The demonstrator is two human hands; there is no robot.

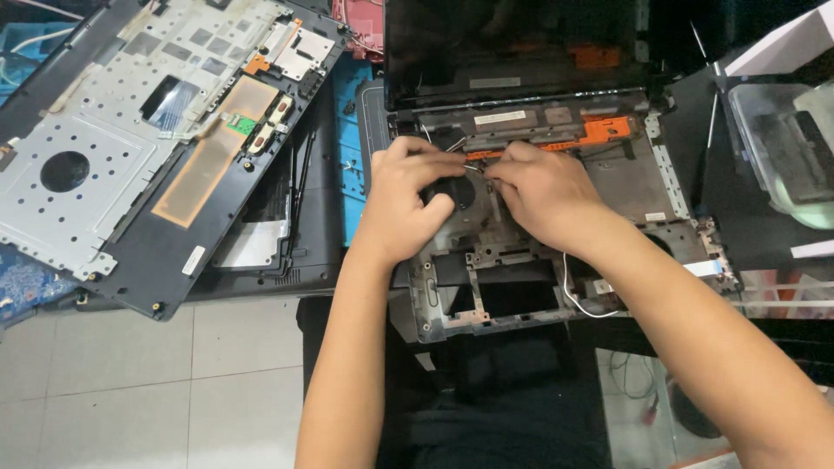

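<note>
Centrally, an opened laptop base [539, 252] fills mid-frame; a detached keyboard panel [148, 139] lies upper left. Both hands meet over it: left hand [408, 204] and right hand [539, 191], fingers curled, pinching thin wires [473, 161].

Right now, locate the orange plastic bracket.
Head view: the orange plastic bracket sits upper right inside the open laptop base, just beyond the right hand.

My counter [343, 143] is covered by a blue mat. On it lies the opened laptop base [625, 178] before me; to its left a flipped keyboard cover [130, 148] rests on another dark shell [300, 252]. Right, a clear tub [786, 152].
</note>
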